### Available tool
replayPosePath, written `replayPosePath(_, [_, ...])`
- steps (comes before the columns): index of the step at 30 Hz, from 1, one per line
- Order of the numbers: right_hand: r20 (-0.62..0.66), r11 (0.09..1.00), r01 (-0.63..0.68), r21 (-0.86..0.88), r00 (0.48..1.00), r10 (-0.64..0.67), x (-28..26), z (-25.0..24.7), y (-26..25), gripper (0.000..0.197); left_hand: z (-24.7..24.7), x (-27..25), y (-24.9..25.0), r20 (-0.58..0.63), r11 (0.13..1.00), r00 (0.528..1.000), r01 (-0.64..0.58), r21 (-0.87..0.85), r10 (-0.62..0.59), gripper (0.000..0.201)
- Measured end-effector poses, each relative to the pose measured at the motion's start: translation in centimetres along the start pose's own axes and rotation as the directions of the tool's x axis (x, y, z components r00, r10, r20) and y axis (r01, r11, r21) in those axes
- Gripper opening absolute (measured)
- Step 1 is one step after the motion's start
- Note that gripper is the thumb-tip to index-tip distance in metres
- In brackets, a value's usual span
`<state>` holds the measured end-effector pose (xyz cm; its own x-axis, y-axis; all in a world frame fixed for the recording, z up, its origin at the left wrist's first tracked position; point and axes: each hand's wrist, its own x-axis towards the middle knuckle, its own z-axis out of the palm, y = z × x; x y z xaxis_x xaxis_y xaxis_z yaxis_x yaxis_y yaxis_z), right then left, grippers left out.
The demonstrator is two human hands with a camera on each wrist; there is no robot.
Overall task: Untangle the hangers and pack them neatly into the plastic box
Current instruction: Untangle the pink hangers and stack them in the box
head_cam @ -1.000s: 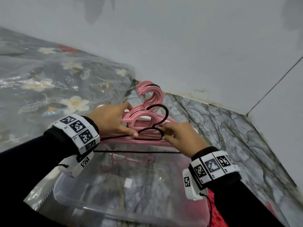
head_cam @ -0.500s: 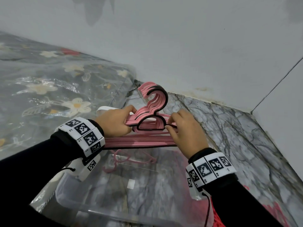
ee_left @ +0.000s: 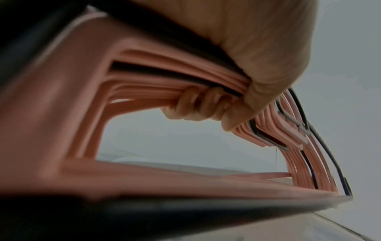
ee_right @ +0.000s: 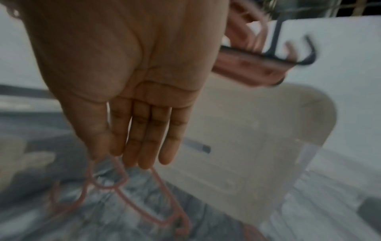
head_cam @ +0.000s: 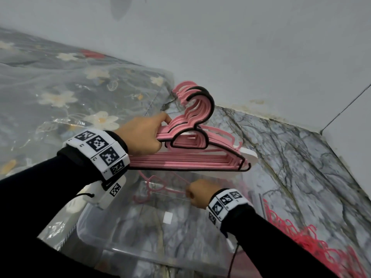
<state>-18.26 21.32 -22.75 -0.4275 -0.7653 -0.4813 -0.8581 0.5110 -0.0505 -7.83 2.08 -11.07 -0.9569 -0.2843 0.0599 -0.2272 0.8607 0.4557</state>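
Left hand (head_cam: 140, 137) grips the stack of hangers (head_cam: 186, 157) by its left shoulder, fingers (ee_left: 193, 104) curled through the frames and thumb over the top. We see mostly pink hangers in the stack, with at least one black one on the near face. Hooks are lined up and point to the far side. The stack hangs in the air over the far edge of the plastic box (head_cam: 120, 245).

Right hand (head_cam: 197, 194) is lower down, reaching into the box, well apart from the stack. From the right wrist camera its fingers (ee_right: 144, 138) are straight and held together, and the tips of thumb and fingers meet at a thin single pink hanger (ee_right: 132, 192). It looks like a light pinch on the wire, but blur stops us confirming it.

That single hanger (head_cam: 158, 186) sits inside the box toward the far wall, hook to the left.

The box is clear, standing on the marble-patterned floor (head_cam: 291, 157). A white lid (head_cam: 249, 155) shows behind the stack on the far right. A heap of red hangers (head_cam: 313, 241) lies on the floor near right of the box. A flowered sheet under clear plastic (head_cam: 66, 93) is on the left, and a grey wall (head_cam: 241, 47) on the far side.
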Motion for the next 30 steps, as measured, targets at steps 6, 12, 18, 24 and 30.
replayPosePath(6, [-0.027, 0.991, 0.091, -0.096, 0.995, -0.094, 5.0, 3.5, -1.6, 0.035, 0.7, 0.4, 0.7, 0.016, 1.000, 1.000, 0.006, 0.013, -0.007, 0.053])
replayPosePath(12, [0.037, 0.992, 0.070, -0.101, 0.997, -0.066, 8.8, 5.1, -3.3, 0.041, 1.7, 1.0, 0.4, 0.021, 1.000, 1.000, 0.000, 0.006, 0.000, 0.051])
replayPosePath(18, [0.063, 0.998, 0.004, -0.070, 0.998, 0.001, 10.6, 6.9, -3.6, 0.058, 2.1, 1.6, 0.5, 0.022, 0.999, 1.000, -0.013, -0.030, 0.013, 0.053])
replayPosePath(24, [0.029, 0.999, -0.034, -0.023, 0.999, 0.034, 12.0, 8.4, -3.6, 0.052, 2.1, 1.4, 0.6, 0.002, 0.999, 1.000, -0.016, -0.048, 0.016, 0.054])
replayPosePath(30, [-0.074, 0.996, -0.004, -0.093, 0.997, -0.003, 10.8, 8.6, -3.2, 0.037, 1.9, 1.4, 0.9, 0.004, 0.999, 1.000, -0.015, -0.036, 0.015, 0.052])
